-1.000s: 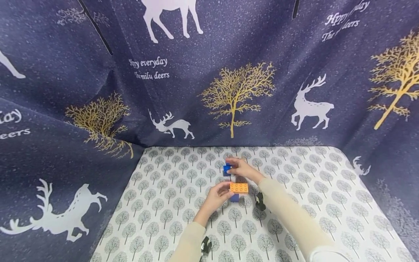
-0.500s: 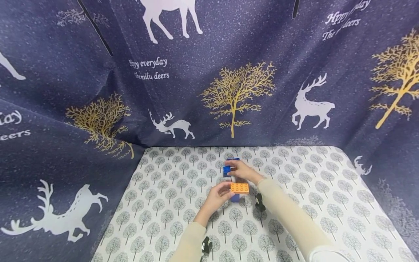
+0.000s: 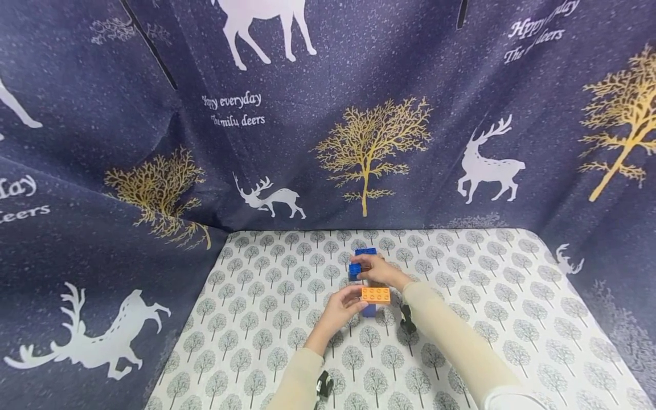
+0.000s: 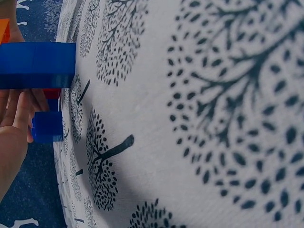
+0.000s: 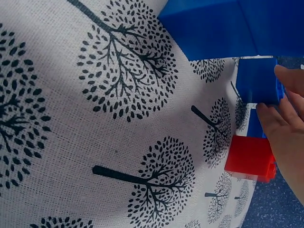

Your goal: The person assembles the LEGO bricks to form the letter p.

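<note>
In the head view, my left hand (image 3: 338, 307) grips an orange brick (image 3: 376, 294) with a blue block (image 3: 368, 311) below it. Beyond it, my right hand (image 3: 380, 270) pinches a small blue brick (image 3: 355, 270) between thumb and fingers. From the right wrist, the small blue brick (image 5: 258, 80) shows between the fingertips of the right hand (image 5: 289, 128), near a large blue block (image 5: 228, 28). The left wrist view has the left hand (image 4: 12, 133) against the large blue block (image 4: 38, 64), the orange brick (image 4: 4, 31) at its edge.
Another blue brick (image 3: 365, 251) lies behind my right hand. A red brick (image 5: 250, 157) stands beside the right fingers in the right wrist view. The tree-patterned tablecloth (image 3: 246, 319) meets a dark blue curtain (image 3: 328, 171) at the back.
My right hand has shifted slightly towards me with the small blue brick, uncovering more of the blue brick behind it. The left hand has barely moved.
</note>
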`<state>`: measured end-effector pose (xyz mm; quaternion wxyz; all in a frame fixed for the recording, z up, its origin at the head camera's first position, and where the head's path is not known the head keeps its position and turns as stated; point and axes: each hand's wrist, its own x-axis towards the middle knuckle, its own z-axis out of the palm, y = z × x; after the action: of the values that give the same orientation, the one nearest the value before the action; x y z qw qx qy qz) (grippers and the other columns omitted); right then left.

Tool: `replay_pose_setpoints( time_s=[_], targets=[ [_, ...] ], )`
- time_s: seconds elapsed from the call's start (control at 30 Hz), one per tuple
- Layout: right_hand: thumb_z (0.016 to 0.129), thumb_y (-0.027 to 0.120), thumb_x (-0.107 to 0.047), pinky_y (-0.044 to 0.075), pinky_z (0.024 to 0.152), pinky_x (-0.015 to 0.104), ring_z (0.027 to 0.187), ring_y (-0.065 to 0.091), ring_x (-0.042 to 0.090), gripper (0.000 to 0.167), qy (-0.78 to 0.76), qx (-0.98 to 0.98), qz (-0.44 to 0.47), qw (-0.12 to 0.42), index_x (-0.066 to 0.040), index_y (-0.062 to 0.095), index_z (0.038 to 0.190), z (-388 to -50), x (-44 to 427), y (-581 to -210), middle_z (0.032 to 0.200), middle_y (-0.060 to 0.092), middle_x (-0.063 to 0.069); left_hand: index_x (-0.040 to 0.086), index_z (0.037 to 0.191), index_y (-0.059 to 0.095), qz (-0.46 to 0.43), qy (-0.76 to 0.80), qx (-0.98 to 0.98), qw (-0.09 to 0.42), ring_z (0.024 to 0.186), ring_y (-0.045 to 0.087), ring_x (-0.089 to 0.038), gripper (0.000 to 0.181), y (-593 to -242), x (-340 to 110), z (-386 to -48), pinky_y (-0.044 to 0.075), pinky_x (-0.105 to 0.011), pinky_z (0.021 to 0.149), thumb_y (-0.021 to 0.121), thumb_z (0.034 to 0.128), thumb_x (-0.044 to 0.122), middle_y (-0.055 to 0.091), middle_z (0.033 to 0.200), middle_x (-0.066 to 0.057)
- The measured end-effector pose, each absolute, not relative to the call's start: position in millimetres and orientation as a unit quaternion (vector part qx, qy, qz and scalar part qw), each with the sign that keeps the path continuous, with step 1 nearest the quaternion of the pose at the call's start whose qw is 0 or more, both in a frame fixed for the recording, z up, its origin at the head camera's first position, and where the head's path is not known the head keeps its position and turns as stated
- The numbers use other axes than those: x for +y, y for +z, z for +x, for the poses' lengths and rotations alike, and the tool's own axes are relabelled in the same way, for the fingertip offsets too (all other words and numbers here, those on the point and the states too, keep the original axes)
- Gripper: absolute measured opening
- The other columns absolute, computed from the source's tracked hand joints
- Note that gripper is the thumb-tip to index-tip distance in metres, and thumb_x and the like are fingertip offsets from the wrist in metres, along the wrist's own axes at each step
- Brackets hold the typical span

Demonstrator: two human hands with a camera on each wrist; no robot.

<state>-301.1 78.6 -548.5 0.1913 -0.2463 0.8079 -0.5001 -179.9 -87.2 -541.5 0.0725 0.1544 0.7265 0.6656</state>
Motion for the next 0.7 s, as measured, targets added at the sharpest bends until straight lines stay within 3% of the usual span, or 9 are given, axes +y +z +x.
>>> replay_pose_setpoints(
  time_s=[0.17, 0.4, 0.7],
  targets=[
    [0.087, 0.061, 0.008, 0.039, 0.108, 0.052, 0.126, 0.046, 0.043, 0.05, -0.493, 0.812, -0.255, 0.184, 0.008, 0.046, 0.136, -298.3, 77.2, -545.5, 0.138, 0.048, 0.025, -0.006, 0.126, 0.054, 0.156, 0.668, 0.724, 0.073, 0.118, 0.055, -0.037, 0.041, -542.7, -87.8, -180.2, 0.043, -0.045, 0.105, 0.067, 0.0876, 0.002, 0.058, 0.125, -0.023],
    [0.089, 0.06, 0.007, 0.044, 0.105, 0.049, 0.121, 0.052, 0.039, 0.048, -0.48, 0.823, -0.239, 0.187, 0.004, 0.049, 0.135, -296.8, 76.4, -546.7, 0.136, 0.052, 0.023, -0.008, 0.125, 0.054, 0.161, 0.674, 0.718, 0.069, 0.118, 0.054, -0.041, 0.04, -541.5, -86.9, -179.7, 0.043, -0.049, 0.105, 0.066, 0.0875, -0.001, 0.058, 0.124, -0.025],
    [0.087, 0.061, 0.008, 0.048, 0.1, 0.05, 0.114, 0.057, 0.04, 0.043, -0.481, 0.825, -0.242, 0.172, 0.006, 0.053, 0.13, -298.6, 77.6, -551.3, 0.125, 0.058, 0.025, -0.005, 0.125, 0.056, 0.153, 0.67, 0.723, 0.068, 0.114, 0.057, -0.039, 0.04, -541.5, -85.7, -179.8, 0.048, -0.039, 0.102, 0.066, 0.0862, -0.002, 0.06, 0.122, -0.022]
  ],
)
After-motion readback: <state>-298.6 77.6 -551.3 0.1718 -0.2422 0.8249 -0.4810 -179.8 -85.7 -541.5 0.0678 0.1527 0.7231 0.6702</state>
